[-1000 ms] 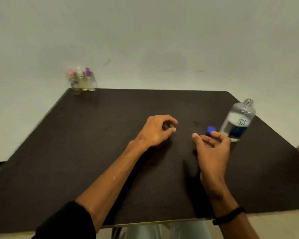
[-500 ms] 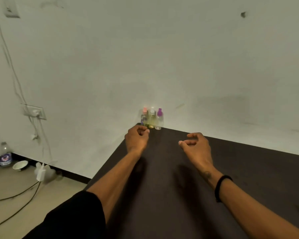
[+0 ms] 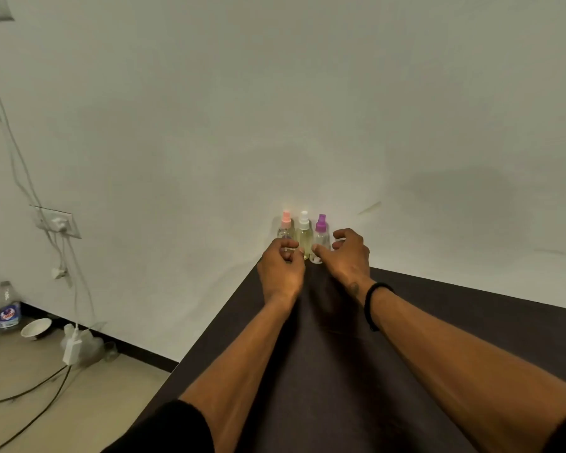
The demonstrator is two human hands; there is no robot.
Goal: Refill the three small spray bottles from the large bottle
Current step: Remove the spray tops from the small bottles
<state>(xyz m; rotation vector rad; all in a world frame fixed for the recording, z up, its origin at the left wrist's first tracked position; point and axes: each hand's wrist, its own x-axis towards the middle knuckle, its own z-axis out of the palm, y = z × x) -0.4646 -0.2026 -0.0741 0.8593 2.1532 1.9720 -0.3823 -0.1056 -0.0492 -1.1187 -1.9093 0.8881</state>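
Three small clear spray bottles stand in a row at the far left corner of the dark table, against the wall: pink-capped, white-capped and purple-capped. My left hand is just in front of the pink and white bottles with loosely curled fingers, and it hides their bases. My right hand has its thumb at the front of the purple bottle's base and its fingers curved beside the bottle's right side, not closed on it. The large bottle is out of view.
The table's left edge runs diagonally down toward me. Beyond it, on the floor, are a blue-labelled bottle, a white bowl, a charger and cables. A wall socket is at the left.
My view swung left, away from the large bottle and its blue cap. Both hands travelled across the table to the far corner and now sit right at the spray bottles.
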